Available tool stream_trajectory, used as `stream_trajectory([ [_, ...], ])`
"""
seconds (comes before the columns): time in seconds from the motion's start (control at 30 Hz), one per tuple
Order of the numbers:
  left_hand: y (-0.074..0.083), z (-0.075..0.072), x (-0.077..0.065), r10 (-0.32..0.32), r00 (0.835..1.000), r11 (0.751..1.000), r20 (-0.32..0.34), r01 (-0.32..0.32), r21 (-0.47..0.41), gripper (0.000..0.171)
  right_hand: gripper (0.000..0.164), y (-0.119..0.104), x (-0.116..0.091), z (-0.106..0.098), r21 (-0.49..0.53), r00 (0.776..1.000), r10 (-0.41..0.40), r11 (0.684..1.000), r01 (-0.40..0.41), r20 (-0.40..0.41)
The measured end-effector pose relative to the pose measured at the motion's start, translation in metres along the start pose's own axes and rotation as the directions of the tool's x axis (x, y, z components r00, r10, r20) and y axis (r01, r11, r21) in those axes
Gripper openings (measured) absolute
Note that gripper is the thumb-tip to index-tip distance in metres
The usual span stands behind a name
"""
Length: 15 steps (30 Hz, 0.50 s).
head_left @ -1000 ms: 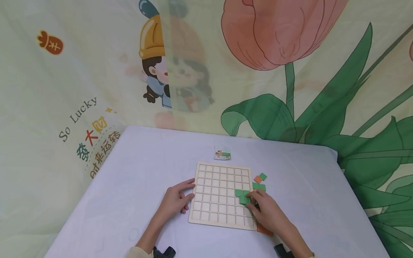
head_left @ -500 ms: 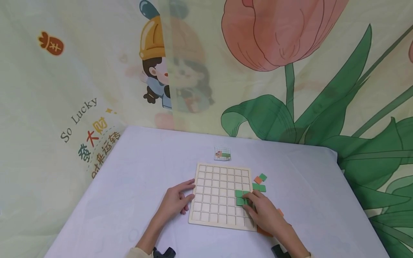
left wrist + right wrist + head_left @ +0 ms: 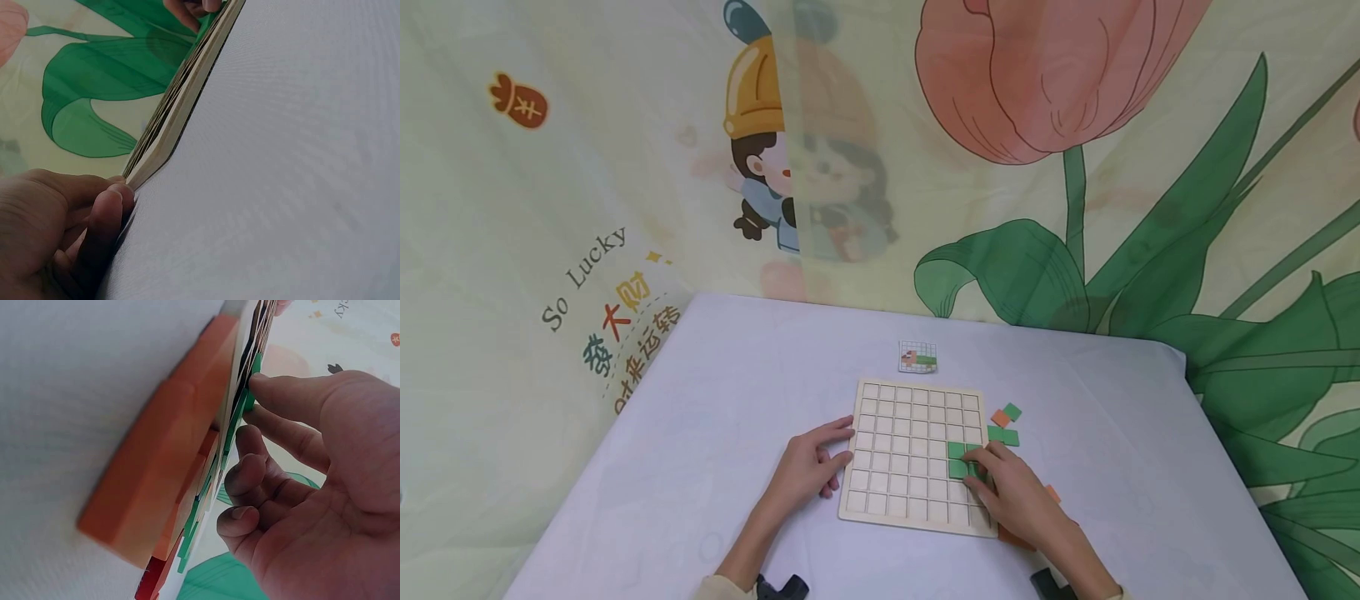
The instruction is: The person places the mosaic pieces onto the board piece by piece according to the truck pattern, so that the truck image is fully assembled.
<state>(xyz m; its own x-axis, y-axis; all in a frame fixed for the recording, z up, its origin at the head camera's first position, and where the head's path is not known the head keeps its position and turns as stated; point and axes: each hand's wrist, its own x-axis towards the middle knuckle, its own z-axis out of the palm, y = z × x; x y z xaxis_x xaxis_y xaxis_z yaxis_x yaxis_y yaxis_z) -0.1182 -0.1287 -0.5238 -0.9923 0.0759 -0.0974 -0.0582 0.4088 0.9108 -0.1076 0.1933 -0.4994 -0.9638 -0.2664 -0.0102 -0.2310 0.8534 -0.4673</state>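
Note:
A square wooden grid board (image 3: 895,483) lies on the white-covered table. On its left edge rest the fingertips and thumb of my left hand (image 3: 808,462), its index finger fairly straight; the left wrist view has them at the board's rim (image 3: 164,142). Over the board's right side, my right hand (image 3: 1018,492) pinches a green tile (image 3: 257,362) between thumb and fingers, down at the grid. Green squares (image 3: 956,451) lie in the cells beside these fingertips, partly hidden by them. The other fingers of the right hand curl loosely in the right wrist view.
Right of the board lie loose green tiles (image 3: 1003,436), an orange tile (image 3: 1000,418) and a larger orange piece (image 3: 1017,537), partly under the right hand. A small picture card (image 3: 917,357) lies behind the board. A printed curtain (image 3: 850,167) hangs at the table's back edge.
My right hand has shifted slightly left, bringing the green tile from a skewed position into line with the squares in the grid. The left hand has stayed put.

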Motion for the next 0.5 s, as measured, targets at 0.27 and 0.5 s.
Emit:
stream_trajectory([
  [0.27, 0.0001, 0.0000, 0.0006, 0.001, 1.000, 1.000, -0.002, -0.001, -0.002, 0.043, 0.026, 0.0015, 0.0006, -0.0003, -0.007, 1.000, -0.017, 1.000, 0.017, 0.004],
  [0.5, -0.0009, 0.0003, 0.0005, 0.018, 1.000, 1.000, -0.002, -0.018, -0.002, 0.042, 0.027, 0.0017, 0.0006, -0.0004, -0.007, 1.000, -0.011, 1.000, 0.011, 0.006],
])
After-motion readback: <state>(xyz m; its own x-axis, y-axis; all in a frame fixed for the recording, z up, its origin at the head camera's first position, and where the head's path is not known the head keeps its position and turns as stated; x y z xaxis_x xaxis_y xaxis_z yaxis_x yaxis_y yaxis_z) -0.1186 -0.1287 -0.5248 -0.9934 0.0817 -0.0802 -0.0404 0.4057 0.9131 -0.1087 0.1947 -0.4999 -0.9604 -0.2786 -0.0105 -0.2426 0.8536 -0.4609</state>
